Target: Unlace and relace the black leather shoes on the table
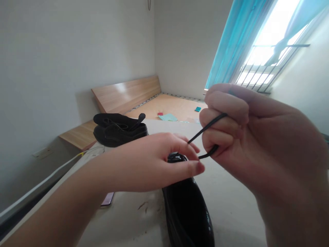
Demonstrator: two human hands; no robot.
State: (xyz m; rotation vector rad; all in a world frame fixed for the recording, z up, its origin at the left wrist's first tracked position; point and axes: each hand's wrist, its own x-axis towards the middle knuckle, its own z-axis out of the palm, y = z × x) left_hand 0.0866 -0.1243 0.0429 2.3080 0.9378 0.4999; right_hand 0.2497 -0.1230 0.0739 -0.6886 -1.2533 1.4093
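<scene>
My right hand [226,120] is curled into a fist around a black shoelace [205,128], raised at the right. Two strands of the lace run from it to my left hand [174,157], whose thumb and fingers close around them. Below my left hand, a glossy black shoe [189,209] points away from me on the pale surface, its opening toward me. My left hand covers part of the shoe's front, so where the lace meets it is hidden.
More black footwear [118,128] sits at the back left. A pinkish phone-like object [108,199] shows beside my left forearm. A white cable [43,183] runs along the left edge. Beyond are a wooden headboard [125,94], a bed base [177,104] and a blue curtain [231,44].
</scene>
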